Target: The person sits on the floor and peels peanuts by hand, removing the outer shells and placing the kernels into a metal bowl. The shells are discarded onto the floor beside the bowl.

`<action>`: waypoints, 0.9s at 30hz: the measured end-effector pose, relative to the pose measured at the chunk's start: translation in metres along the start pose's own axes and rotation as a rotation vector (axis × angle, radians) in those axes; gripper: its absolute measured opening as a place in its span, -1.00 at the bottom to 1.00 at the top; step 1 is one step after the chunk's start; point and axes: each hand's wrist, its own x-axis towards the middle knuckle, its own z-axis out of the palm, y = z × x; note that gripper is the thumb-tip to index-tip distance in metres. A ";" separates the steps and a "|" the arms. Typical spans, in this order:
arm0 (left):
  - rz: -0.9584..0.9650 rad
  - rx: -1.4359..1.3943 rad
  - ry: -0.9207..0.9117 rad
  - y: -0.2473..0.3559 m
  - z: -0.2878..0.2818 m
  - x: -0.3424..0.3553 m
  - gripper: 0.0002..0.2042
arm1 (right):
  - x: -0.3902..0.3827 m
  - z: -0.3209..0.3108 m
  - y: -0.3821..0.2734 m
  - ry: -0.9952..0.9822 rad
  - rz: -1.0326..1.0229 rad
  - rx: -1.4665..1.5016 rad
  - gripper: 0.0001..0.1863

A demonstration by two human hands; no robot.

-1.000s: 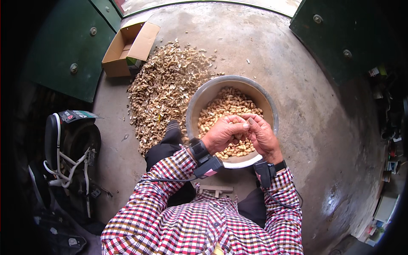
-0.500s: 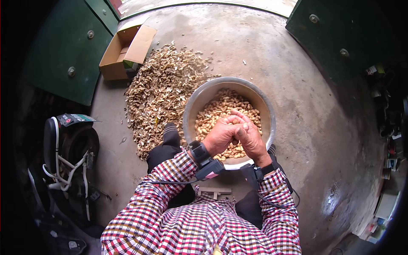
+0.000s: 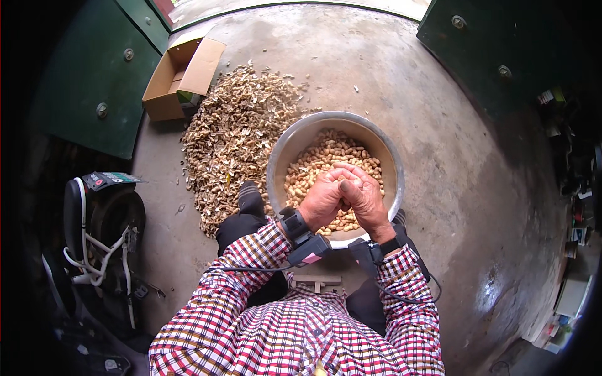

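Note:
My left hand (image 3: 318, 202) and my right hand (image 3: 362, 203) meet with curled fingers above a metal basin (image 3: 384, 150) of unshelled peanuts (image 3: 329, 145). Between them a small pale bit, apparently a peanut (image 3: 344, 178), is partly visible, mostly hidden by fingers and thumbs. Left of the basin, a broad heap of broken peanut shells (image 3: 226, 131) covers the floor, reaching my sock-covered left foot (image 3: 249, 197). Both my wrists carry black strapped devices with cables.
An open cardboard box (image 3: 164, 88) lies beyond the heap. A wheeled machine with white tubing (image 3: 100, 250) stands at left. Green metal doors (image 3: 100, 75) flank a bright doorway at the top. Assorted items (image 3: 574, 294) line the dim right edge, beside the concrete floor (image 3: 451, 207).
My fingers have closed further together, my right thumb bending over the held bit, and my right hand has shifted left and toward me. The view has shifted slightly.

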 end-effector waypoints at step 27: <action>-0.147 0.072 0.005 0.019 0.013 -0.002 -0.82 | 0.000 -0.034 0.009 0.152 -0.103 -0.004 -0.57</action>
